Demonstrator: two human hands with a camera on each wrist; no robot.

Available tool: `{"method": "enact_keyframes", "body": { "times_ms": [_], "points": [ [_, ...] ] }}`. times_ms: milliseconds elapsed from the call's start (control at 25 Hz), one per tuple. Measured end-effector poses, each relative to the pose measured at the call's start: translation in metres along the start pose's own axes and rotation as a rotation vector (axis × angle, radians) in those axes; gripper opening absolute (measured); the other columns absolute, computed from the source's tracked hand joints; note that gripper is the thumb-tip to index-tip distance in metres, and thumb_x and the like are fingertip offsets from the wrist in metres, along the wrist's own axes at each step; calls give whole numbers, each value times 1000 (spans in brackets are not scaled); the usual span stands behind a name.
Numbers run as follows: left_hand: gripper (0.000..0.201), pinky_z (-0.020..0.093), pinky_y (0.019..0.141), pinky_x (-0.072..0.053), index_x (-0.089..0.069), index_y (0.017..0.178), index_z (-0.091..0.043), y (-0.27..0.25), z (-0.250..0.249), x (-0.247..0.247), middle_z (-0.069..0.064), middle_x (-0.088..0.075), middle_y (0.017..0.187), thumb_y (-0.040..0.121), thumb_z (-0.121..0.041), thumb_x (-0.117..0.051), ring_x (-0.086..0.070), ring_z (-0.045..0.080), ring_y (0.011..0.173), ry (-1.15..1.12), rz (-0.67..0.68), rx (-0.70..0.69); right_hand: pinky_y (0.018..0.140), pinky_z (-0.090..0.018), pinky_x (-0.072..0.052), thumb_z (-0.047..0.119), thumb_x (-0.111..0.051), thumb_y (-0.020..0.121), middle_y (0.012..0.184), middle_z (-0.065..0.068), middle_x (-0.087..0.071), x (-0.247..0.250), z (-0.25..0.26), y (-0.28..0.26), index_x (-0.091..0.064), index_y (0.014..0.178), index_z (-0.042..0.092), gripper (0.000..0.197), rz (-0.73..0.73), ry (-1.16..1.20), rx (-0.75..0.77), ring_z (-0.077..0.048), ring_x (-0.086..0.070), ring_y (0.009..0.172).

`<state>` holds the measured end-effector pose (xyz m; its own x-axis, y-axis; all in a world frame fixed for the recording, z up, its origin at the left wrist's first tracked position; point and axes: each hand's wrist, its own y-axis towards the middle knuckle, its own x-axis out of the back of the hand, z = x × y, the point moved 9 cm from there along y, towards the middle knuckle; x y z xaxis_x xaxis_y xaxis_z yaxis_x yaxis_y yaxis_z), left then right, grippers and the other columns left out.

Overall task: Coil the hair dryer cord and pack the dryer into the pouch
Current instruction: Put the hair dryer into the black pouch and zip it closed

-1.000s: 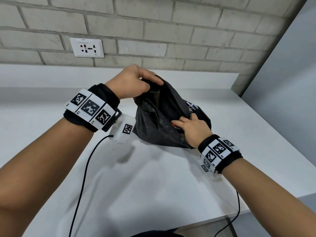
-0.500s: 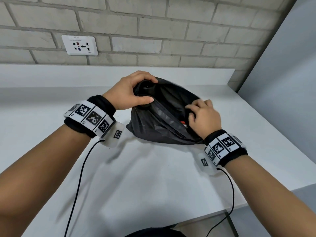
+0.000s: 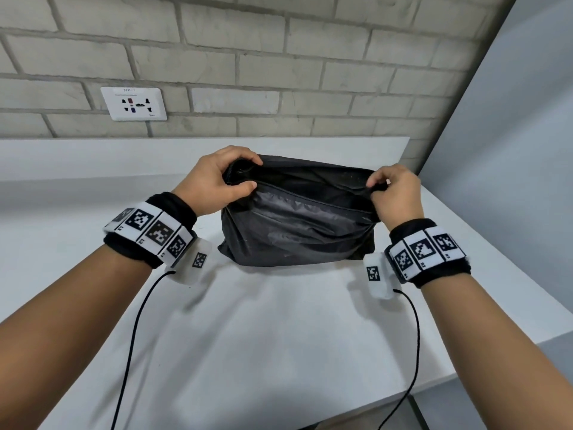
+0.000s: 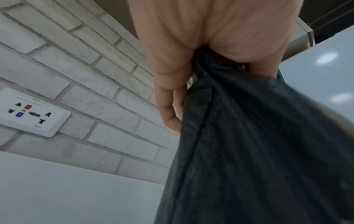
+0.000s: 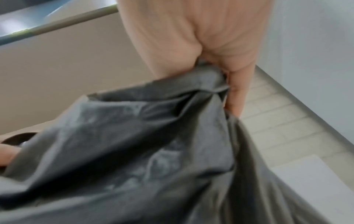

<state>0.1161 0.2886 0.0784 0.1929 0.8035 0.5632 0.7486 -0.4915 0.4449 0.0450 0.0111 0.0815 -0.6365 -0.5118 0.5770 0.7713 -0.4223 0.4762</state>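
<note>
Below the wall socket (image 3: 134, 103), the black pouch (image 3: 297, 225) sits on the white counter (image 3: 263, 330), bulging as if the dryer is inside. Left hand (image 3: 214, 181) and right hand (image 3: 395, 193) pinch opposite ends of its mouth. Soft, slippery fabric; best gripped at the seam. Counter edge lies right of the pouch, open room nearer

Bright even light, blurred wrist views

Left hand (image 4: 201, 50) pinches dark pouch (image 4: 258, 151) fabric; wall socket (image 4: 32, 112) on brick
</note>
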Motion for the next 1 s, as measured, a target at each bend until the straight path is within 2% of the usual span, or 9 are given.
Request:
{"method": "enact_keyframes", "body": {
  "times_ms": [120, 200, 320, 400, 520, 640, 760, 880, 1000],
  "points": [
    [31, 1, 92, -35, -58, 100, -33, -1, -1, -1, -20, -56, 105, 73, -20, -64, -52, -18, 96, 5, -11, -9, 67, -14, -32, -10, -56, 73, 93, -10, -46, -2, -12, 3, -56, 93, 3, 24, 113, -206, -96, -21, -45, 79],
    [33, 0, 89, -35, -60, 103, -26, 2, -2, -4, -12, -59, 106, 75, -10, -67, -55, -10, 96, 25, 5, -5, 69, -23, -45, 2, -64, 78, 78, -12, -55, 2, -19, 7, -62, 84, 3, 7, 210, -296, -194, -20, -53, 67],
    [33, -3, 85, -35, -64, 105, -15, 8, -4, -10, -4, -58, 108, 76, 0, -67, -55, 9, 99, 110, 37, 14, 51, -13, -45, 3, -62, 79, 55, -1, -51, 39, -2, 25, -63, 74, 9, 8, 24, -97, -160, -4, -51, 42],
    [32, -2, 83, -34, -64, 106, -13, 11, -3, -13, -3, -58, 108, 76, 0, -67, -54, 12, 101, 140, 51, 28, 47, 0, -38, 2, -60, 81, 56, 7, -48, 58, 16, 31, -66, 80, 8, 9, -87, -8, -92, -2, -47, 49],
    [34, -2, 85, -34, -64, 108, -14, 13, -5, -16, -2, -59, 111, 77, -1, -68, -55, 12, 103, 139, 91, 19, 50, 1, -36, 3, -57, 82, 57, 6, -49, 62, 23, 30, -67, 85, 1, 11, -142, -27, -48, -3, -46, 54],
    [43, -1, 90, -34, -57, 118, -20, 9, -4, -10, -5, -57, 118, 79, -6, -69, -54, 5, 105, 47, 77, 25, 64, -18, -43, 2, -54, 82, 77, -12, -62, 54, 8, 26, -66, 92, 0, 15, -110, -60, -101, -19, -55, 72],
    [38, 6, 92, -36, -55, 108, -30, 1, 5, 4, -11, -56, 110, 78, -13, -72, -51, -9, 102, -80, -86, 77, 91, -40, -39, 9, -51, 82, 115, -16, -57, 48, 17, 13, -62, 105, 13, 26, -139, -323, -110, -35, -49, 107],
    [29, 7, 93, -38, -57, 94, -41, -7, 7, 5, -19, -56, 103, 69, -36, -69, -52, -15, 97, -112, -199, 21, 90, -44, -39, 15, -52, 81, 108, -11, -59, 13, 82, -14, -64, 99, 17, 22, -88, -249, 184, -36, -50, 105],
    [35, 7, 95, -37, -60, 98, -34, -9, 6, 2, -21, -54, 104, 64, -42, -64, -52, -16, 99, -103, -235, -16, 85, -44, -48, 19, -55, 80, 95, -10, -62, -44, 144, -46, -66, 94, 14, 19, 211, -44, 470, -33, -56, 94]
  ]
}}
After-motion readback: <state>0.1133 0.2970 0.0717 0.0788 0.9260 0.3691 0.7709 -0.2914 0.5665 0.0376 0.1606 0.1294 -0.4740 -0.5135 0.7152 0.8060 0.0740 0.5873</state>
